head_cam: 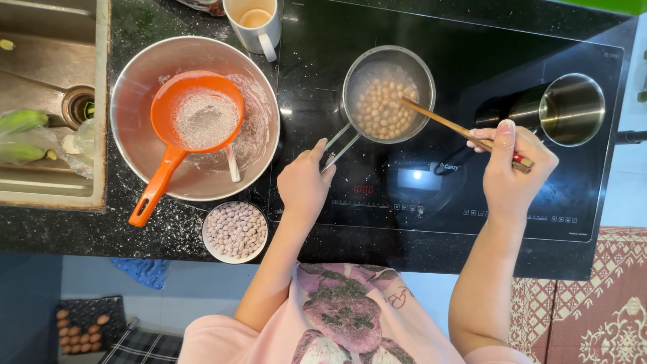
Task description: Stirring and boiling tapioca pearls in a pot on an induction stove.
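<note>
A small steel saucepan (424, 74) full of pale round balls in water sits on the black induction cooktop (539, 202). My left hand (304, 185) grips the pan's wire handle (340, 145). In my right hand (512, 165) is a pair of wooden chopsticks (445, 123), whose tips dip into the balls at the pan's right side. Close to my left wrist, a small white bowl (207, 244) holds several floured balls.
A large steel mixing bowl (135, 87) dusted with flour holds an orange sieve (168, 162). A white mug (259, 37) stands behind it. A steel pot (573, 111) sits at the cooktop's right. A sink (50, 64) with greens lies far left.
</note>
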